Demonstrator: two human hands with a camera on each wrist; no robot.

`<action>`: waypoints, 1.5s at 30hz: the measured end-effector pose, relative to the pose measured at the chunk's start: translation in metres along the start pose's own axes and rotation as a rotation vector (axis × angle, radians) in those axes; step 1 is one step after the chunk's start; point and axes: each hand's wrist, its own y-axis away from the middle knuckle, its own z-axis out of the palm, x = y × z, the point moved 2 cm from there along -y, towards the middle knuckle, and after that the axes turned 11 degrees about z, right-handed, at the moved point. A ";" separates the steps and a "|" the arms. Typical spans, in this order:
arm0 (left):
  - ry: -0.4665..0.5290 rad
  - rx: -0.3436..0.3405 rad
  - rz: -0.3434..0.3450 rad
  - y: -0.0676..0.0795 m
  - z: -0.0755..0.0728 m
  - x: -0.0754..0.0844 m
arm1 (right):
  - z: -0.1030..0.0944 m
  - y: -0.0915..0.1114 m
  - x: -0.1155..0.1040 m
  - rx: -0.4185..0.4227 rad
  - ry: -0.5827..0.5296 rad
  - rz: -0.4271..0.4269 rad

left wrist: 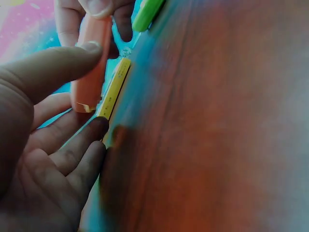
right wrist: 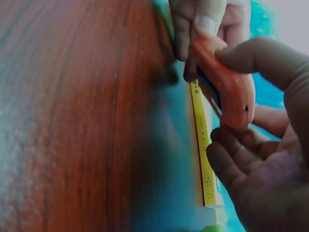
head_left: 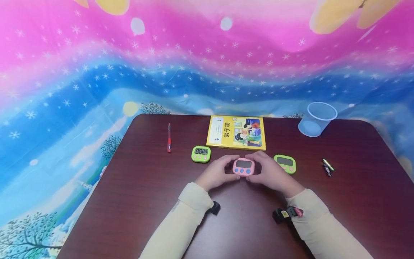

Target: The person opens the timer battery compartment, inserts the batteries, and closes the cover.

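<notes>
A pink digital timer [head_left: 244, 167] with a blank grey screen and blue buttons is held between both hands, its face toward the head camera. My left hand [head_left: 220, 172] pinches its left side, thumb at the lower edge and fingers at the upper. On the other side my right hand [head_left: 270, 172] grips it the same way. Both wrist views show the timer [left wrist: 91, 63] edge-on, above the table, with a thumb against it from each hand. One green timer [head_left: 201, 154] showing digits lies left of the hands; another green timer [head_left: 285, 164], screen blank, lies partly behind the right hand.
Behind the hands lies a yellow picture book [head_left: 236, 133]. A red pen [head_left: 169, 138] is at the left of the dark wooden table [head_left: 129, 201]. Toward the right stand a translucent bin [head_left: 315, 120] and two small pen-like pieces [head_left: 327, 167]. A patterned cloth [head_left: 207, 61] hangs behind.
</notes>
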 end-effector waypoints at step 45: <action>0.114 0.170 0.263 0.039 -0.011 0.044 | -0.016 0.054 -0.006 -0.078 -0.351 -0.067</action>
